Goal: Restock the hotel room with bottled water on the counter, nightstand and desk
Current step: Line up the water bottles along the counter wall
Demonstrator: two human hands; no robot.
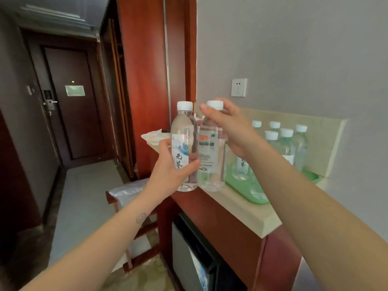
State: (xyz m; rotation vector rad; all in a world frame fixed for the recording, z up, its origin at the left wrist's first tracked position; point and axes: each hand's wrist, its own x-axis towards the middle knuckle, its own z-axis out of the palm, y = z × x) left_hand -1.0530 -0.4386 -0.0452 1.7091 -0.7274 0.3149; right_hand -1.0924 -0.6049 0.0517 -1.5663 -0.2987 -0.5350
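Far down the hall on your left stands a dark door (73, 122), with a pale notice (75, 90) at its middle and a metal lock handle (50, 102) on its left edge. A white socket (239, 87) sits on the grey wall to your right. Near and low, a black-framed fridge (189, 255) stands right of a wooden rack (142, 227) draped in clear plastic (128, 192).

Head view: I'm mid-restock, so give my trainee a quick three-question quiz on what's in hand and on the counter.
1. True or false: the left hand holds its bottle by the cap.
2. The green tray rests on: A the floor, B the counter, C the luggage rack.
3. Fill in: the right hand grips the second bottle near its white ___.
Key: 1 false; 2 B; 3 cap.
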